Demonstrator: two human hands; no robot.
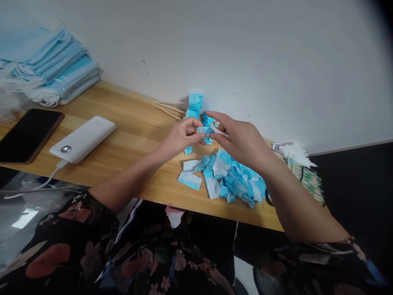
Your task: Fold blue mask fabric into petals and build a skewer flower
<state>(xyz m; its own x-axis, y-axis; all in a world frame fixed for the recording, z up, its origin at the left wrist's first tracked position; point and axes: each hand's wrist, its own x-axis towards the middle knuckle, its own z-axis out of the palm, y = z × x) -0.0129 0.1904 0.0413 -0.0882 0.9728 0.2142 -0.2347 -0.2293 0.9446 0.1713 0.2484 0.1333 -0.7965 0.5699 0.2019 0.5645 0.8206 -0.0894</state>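
My left hand (181, 137) pinches a small folded piece of blue mask fabric (205, 130) above the wooden table (129, 123). My right hand (241, 139) meets it from the right, fingers closed on the same piece and on a white elastic loop (218, 130). Behind the hands a pleated blue strip (194, 105) stands against the wall. Just below the hands lies a heap of cut blue and white mask pieces (229, 176).
A stack of blue face masks (58, 67) sits at the far left by the wall. A black phone (27, 134) and a white power bank (83, 138) with a cable lie on the left. Thin wooden sticks (168, 108) rest near the wall. A bundle of sticks (307, 176) lies at the right edge.
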